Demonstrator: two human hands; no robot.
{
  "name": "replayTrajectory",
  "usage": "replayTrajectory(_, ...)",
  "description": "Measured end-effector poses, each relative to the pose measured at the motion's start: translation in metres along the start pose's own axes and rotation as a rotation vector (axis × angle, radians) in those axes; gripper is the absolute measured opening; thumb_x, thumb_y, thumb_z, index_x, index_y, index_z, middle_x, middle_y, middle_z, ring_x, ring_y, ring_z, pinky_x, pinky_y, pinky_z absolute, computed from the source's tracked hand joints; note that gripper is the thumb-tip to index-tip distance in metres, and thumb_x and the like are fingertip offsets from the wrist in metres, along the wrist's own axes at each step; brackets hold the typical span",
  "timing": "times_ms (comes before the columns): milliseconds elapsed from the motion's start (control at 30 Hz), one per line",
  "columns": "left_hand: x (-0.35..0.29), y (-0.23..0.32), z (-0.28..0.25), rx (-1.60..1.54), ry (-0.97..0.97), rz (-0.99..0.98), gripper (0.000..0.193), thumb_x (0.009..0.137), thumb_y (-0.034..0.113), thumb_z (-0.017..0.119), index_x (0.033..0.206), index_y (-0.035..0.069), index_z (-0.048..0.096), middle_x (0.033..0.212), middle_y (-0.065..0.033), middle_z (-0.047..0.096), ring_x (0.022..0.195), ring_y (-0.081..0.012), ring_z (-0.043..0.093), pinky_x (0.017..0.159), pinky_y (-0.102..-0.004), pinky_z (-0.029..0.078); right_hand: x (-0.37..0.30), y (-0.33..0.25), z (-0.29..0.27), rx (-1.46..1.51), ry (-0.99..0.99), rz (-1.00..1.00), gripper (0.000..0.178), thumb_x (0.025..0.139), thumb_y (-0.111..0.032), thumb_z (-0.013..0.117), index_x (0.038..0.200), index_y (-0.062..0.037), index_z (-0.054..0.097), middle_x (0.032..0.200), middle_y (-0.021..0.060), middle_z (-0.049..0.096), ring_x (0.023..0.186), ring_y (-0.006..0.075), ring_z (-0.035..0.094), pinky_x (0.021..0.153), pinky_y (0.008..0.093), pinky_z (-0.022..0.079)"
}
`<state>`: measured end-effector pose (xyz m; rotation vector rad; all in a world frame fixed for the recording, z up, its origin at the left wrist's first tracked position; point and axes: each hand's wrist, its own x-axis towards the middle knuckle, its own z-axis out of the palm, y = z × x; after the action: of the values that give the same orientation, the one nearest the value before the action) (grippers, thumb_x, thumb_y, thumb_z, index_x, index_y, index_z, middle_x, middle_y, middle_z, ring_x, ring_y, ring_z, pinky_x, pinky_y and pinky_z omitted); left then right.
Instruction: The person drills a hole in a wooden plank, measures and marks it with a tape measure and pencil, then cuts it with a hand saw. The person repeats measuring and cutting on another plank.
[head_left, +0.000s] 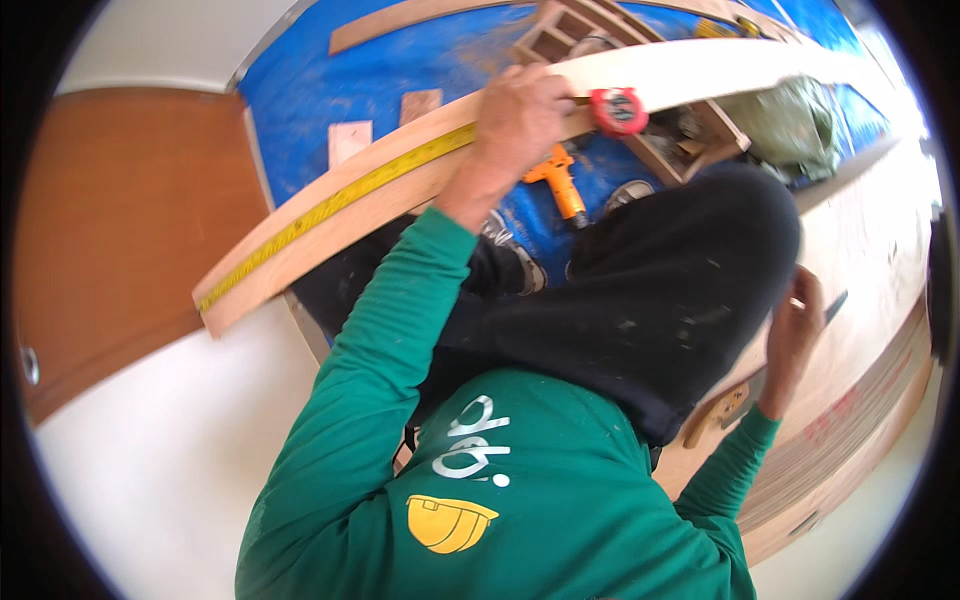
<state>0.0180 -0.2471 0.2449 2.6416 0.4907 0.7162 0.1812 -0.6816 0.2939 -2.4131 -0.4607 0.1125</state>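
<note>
A long pale wooden board (690,68) runs across my lap from the near left to the far right. A tape measure (618,110) with a red case has its yellow blade pulled out along the board to its left end. My left hand (522,118) is closed over the board and the blade, just left of the case. My right hand (793,325) is low beside my right knee, its fingers curled. Something small and pale shows at the fingers, too small to name. Under that hand lies what looks like a handsaw (718,412) with a wooden handle, partly hidden.
An orange drill (560,185) lies on the blue sheet (300,90) between my feet. Beyond it stands a wooden tray (690,150) with compartments, next to a green plastic bag (790,130). Small wood offcuts (350,140) lie left. Stacked plywood (850,410) is at my right.
</note>
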Motion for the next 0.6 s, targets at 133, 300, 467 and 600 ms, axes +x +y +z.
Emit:
replayTrajectory(133, -0.007, 0.003, 0.001, 0.064, 0.071, 0.019, 0.012, 0.096, 0.023, 0.081, 0.093, 0.012, 0.083, 0.093, -0.0081, 0.076, 0.091, -0.0308, 0.072, 0.084, -0.0465, 0.058, 0.025, -0.036, -0.038, -0.16, 0.045, -0.186, 0.027, 0.114, -0.009, 0.068, 0.14, -0.0033, 0.073, 0.117, 0.0109, 0.076, 0.103, 0.0185, 0.073, 0.083, 0.0335, 0.06)
replayTrajectory(300, -0.012, 0.008, 0.007, 0.103, 0.087, 0.001, 0.015, 0.097, 0.027, 0.08, 0.098, 0.014, 0.086, 0.104, -0.0074, 0.078, 0.1, -0.0286, 0.072, 0.089, -0.0462, 0.059, 0.023, -0.046, -0.049, -0.261, 0.107, -0.092, 0.036, 0.119, -0.03, 0.06, 0.134, -0.0012, 0.076, 0.122, 0.0164, 0.079, 0.114, 0.0295, 0.074, 0.105, 0.0411, 0.056)
replayTrajectory(467, -0.014, 0.009, 0.021, 0.067, 0.356, 0.062, 0.013, 0.087, 0.021, 0.072, 0.082, 0.01, 0.077, 0.098, -0.0118, 0.075, 0.109, -0.0314, 0.071, 0.094, -0.0503, 0.056, 0.021, -0.038, -0.05, -0.304, 0.065, -0.187, 0.044, 0.123, -0.034, 0.05, 0.142, -0.0008, 0.07, 0.131, 0.0198, 0.076, 0.12, 0.0354, 0.072, 0.107, 0.0451, 0.055)
replayTrajectory(600, -0.013, 0.014, 0.03, 0.16, 0.261, -0.033, 0.023, 0.092, 0.028, 0.067, 0.086, 0.013, 0.083, 0.097, -0.0097, 0.077, 0.112, -0.0319, 0.07, 0.11, -0.0513, 0.05, 0.034, -0.035, -0.069, -0.449, -0.039, -0.162, 0.052, 0.123, -0.042, 0.046, 0.145, -0.0018, 0.069, 0.135, 0.0218, 0.076, 0.121, 0.0365, 0.073, 0.105, 0.0472, 0.056)
